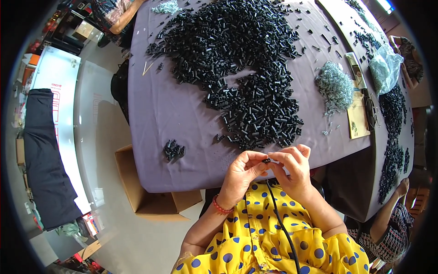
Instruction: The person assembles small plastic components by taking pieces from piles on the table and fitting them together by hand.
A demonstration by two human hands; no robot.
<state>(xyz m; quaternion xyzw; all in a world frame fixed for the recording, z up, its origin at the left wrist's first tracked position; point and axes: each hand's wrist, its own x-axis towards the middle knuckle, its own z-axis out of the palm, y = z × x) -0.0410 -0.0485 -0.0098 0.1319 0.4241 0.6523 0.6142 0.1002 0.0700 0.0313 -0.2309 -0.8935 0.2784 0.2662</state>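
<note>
At the near edge of the table, both my hands meet in front of my yellow dress. A small black plastic part (266, 160) is pinched between the thumb and fingertips of my left hand (241, 176). The fingers of my right hand (294, 172) close in a pinch right against that part; whether they hold a second tiny piece is too small to tell. Just beyond my hands lies a big heap of short black tubular plastic parts (255, 109). To the right sits a mound of small silvery, clear-looking pieces (335, 86).
A little cluster of black parts (174, 150) lies on the purple cloth (155, 114) at left. An open cardboard box (130, 178) stands under the table's left corner. Yellowish card (358, 121), glasses (372, 114) and a plastic bag (385, 68) are at right. Other people sit around the tables.
</note>
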